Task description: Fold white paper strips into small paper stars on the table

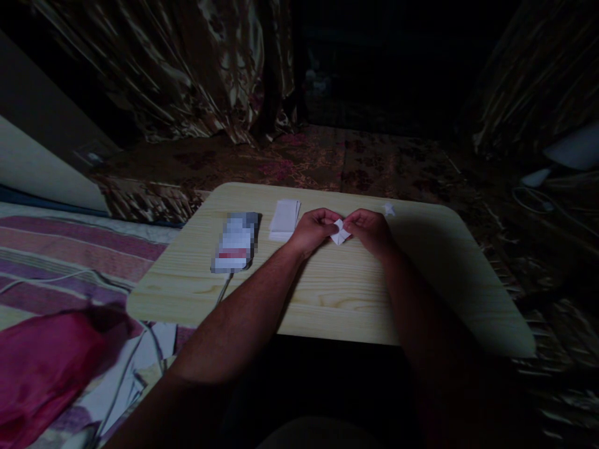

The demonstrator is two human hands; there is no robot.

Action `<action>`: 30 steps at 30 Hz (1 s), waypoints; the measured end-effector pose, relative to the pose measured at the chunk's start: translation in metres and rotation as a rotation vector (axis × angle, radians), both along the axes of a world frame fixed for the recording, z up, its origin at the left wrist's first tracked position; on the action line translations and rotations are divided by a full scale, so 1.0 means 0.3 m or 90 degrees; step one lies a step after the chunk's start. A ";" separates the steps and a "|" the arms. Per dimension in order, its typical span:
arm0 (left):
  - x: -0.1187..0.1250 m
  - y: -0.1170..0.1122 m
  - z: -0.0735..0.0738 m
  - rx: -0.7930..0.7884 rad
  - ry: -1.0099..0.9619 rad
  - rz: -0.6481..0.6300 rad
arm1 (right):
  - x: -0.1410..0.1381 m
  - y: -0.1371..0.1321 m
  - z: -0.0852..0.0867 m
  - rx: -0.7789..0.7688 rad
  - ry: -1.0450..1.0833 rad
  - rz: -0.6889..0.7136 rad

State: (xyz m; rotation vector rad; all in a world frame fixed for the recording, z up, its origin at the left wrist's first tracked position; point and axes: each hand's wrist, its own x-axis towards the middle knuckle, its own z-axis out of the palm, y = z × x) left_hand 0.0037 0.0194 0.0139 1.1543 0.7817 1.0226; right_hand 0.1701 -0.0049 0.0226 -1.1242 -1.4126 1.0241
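Note:
A small folded piece of white paper [340, 234], with crease lines across its face, is held just over the wooden table [337, 299]. My left hand [316, 229] pinches its left side between thumb and fingers. On the other side, my right hand [369, 229] grips the paper's upper right edge, its fingers closed. Left of my left hand lies a stack of white paper sheets [284, 218]. A small folded white paper piece [389, 209] rests on the table beyond my right hand.
A phone-like device [234, 243], its screen blurred out, lies on the table's left with a cable [223, 290] running from it. Left of the table, a striped bed [56, 249] holds a pink cloth or bag [51, 368] and loose papers [116, 386]. Curtains [210, 68] hang behind.

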 end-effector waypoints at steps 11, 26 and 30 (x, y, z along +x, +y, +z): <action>0.007 0.007 -0.006 0.022 0.018 0.031 | -0.007 0.007 -0.012 0.017 -0.069 -0.061; 0.009 0.016 -0.026 0.047 0.053 0.029 | -0.011 0.013 -0.022 0.046 -0.066 -0.063; 0.010 0.015 -0.027 0.052 0.059 0.031 | -0.012 0.018 -0.027 0.044 -0.066 -0.078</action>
